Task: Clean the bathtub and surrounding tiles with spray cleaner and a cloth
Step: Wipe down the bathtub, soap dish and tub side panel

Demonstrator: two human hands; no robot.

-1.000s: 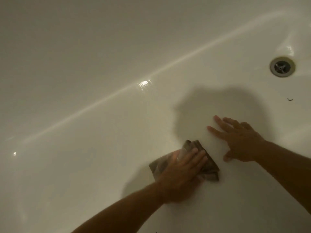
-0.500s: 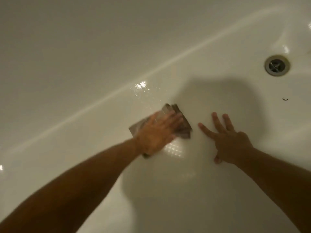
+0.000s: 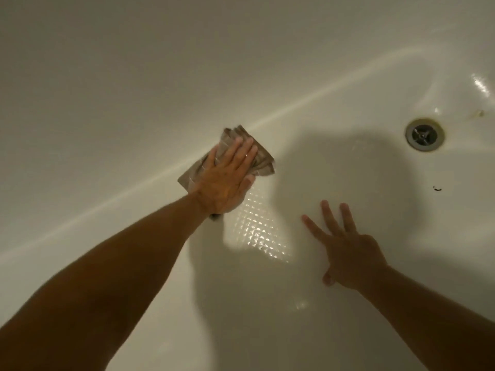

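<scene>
pressing my left hand (image 3: pixel 226 180) flat, fingers together, on the folded brown cloth (image 3: pixel 257 153) at the curve where the bathtub (image 3: pixel 348 330) floor meets the wall; my right hand (image 3: pixel 345 250) rests with fingers spread, the drain (image 3: pixel 424 134) well apart

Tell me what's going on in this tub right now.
A person is wiping the inside of a white bathtub. The left hand presses a folded brown cloth flat where floor meets wall. The right hand rests open on the tub floor. The drain sits beyond it.
</scene>
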